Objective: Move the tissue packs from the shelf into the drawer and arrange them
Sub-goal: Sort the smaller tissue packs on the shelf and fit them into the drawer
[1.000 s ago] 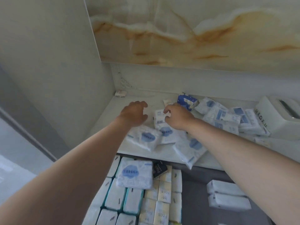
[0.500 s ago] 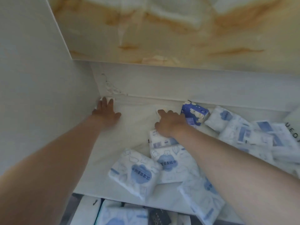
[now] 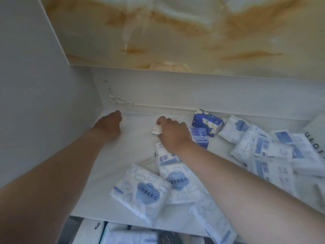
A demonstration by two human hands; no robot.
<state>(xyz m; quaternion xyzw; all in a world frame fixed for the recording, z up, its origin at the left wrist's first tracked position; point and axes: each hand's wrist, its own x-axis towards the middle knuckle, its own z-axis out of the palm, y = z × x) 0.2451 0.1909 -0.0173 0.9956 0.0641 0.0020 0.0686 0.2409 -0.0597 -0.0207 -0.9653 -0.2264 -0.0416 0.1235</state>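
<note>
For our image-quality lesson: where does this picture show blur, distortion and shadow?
Head view: soft even light, faint shadow under the left hand; wide-angle stretch swells both forearms at the bottom; tissue packs at far right smear; the small pack the right hand pinches looks sharper.

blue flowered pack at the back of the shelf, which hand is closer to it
Right. The right hand, gripping a small white pack, sits just left of the blue flowered pack; the left hand is far off in the back left corner of the shelf.
</note>
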